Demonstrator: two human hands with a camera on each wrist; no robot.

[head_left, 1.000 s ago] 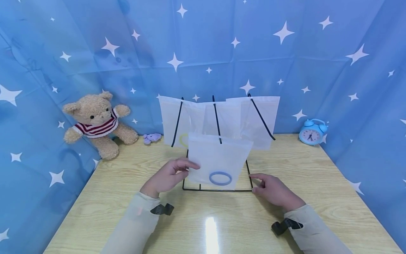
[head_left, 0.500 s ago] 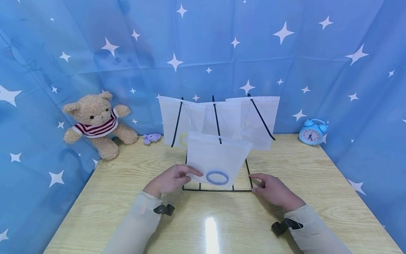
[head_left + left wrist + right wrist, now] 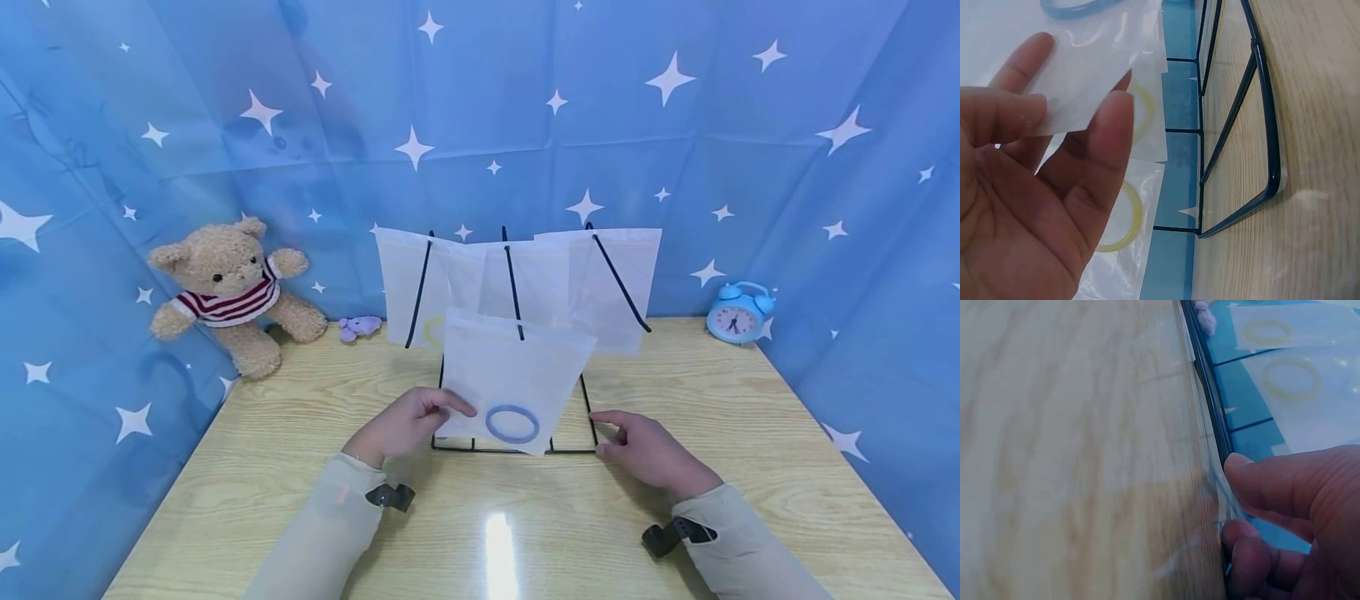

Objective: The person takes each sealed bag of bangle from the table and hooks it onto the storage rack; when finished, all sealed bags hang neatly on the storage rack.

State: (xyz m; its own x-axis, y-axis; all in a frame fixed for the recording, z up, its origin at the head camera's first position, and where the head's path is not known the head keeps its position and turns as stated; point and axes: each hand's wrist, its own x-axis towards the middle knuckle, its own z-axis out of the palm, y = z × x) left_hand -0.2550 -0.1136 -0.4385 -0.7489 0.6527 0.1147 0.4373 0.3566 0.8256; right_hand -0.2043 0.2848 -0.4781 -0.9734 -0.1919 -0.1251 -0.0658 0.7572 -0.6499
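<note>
A black wire display rack (image 3: 589,400) stands on the table, with several frosted zip bags hanging on its slanted arms. The lowest front zip bag (image 3: 540,358) holds a blue ring (image 3: 513,423). My left hand (image 3: 408,421) pinches this bag near its lower left corner. In the left wrist view, the bag's corner (image 3: 1075,115) passes between the thumb and fingers. My right hand (image 3: 645,446) grips the front right corner of the rack's base frame. The right wrist view shows its thumb and fingertips (image 3: 1244,478) against the black wire.
Behind hang three more zip bags; the left bag (image 3: 405,283) contains a yellow ring (image 3: 432,331). A teddy bear (image 3: 234,300) sits at the back left, with a small purple toy (image 3: 360,327) beside it. A blue alarm clock (image 3: 740,312) stands back right, before a starry curtain (image 3: 555,158).
My left hand has moved slightly right and down along the front bag. The bag's bottom and its blue ring have shifted a little left. My right hand has stayed on the rack.
</note>
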